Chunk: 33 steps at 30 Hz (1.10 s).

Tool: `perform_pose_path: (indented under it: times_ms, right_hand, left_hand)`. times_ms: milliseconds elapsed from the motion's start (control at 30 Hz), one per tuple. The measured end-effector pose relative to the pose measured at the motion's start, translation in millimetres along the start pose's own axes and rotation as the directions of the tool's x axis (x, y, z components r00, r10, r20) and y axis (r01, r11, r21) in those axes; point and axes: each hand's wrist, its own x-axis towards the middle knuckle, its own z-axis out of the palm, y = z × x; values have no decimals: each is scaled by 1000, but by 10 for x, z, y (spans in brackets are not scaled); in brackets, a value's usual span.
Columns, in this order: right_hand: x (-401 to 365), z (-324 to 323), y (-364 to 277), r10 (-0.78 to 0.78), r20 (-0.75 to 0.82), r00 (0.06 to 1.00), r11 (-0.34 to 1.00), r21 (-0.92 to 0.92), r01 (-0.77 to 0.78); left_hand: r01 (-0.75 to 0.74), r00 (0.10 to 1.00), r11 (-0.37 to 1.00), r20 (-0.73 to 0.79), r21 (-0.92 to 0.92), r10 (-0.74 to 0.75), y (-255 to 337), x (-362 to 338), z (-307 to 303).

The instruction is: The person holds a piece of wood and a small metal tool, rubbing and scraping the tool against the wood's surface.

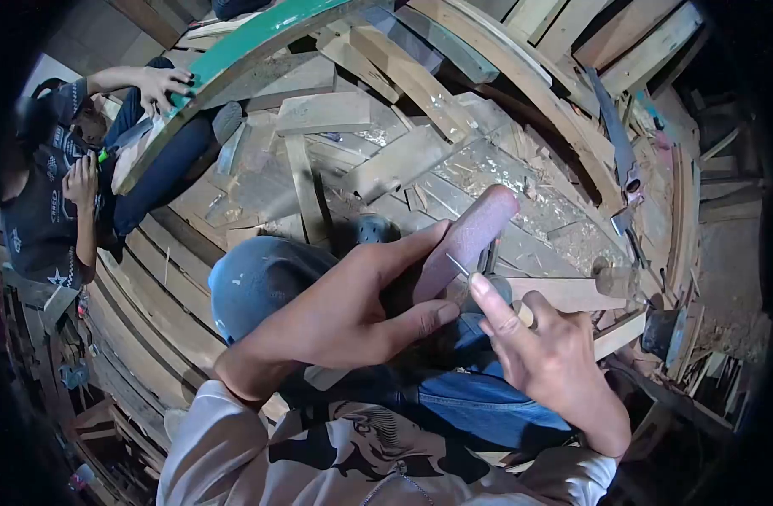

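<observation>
My left hand (365,308) is closed around the lower end of a long, rounded pinkish block (479,232), its thumb along the near side. The block tilts up to the right above my lap. In my right hand (546,341) is a thin pointed metal tool (460,266) with a pale handle (525,314) partly hidden by the fingers. My index finger stretches along the tool, and its tip overlaps the block's near face. My jeans (479,401) show below both hands.
At the left a person (53,202) rests one hand on a curved board with a green face (251,38). Wood offcuts (323,114) and shavings cover the floor ahead. A long grey blade (610,126) lies at the right, near curved timber (563,126). Long planks (163,291) lie at the left.
</observation>
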Motion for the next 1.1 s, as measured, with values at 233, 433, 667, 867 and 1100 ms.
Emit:
perform_pose_path:
  times_ms: [233,433,667,867,1100]
  right_hand:
    - [-1,-28,-5,-13,13,1000,1000,8,13]
    - [32,-92,-45,86,98,992,993,75,-93]
    - [32,-20,-26,-76,30,997,995,-57,77]
    - [-22,-57,375,287,-131,949,952,-72,-298]
    - [-49,-101,243,218,-191,957,969,157,-190]
  left_hand:
    - [30,999,995,10,100,-31,-3,-38,-5]
    - [50,999,995,-12,81,-49,-6,-23,1]
    - [55,998,997,3,61,-55,1,-18,12]
    - [97,993,992,-53,-82,-101,174,-34,-2]
    - [111,965,983,-219,-148,-142,144,32,49]
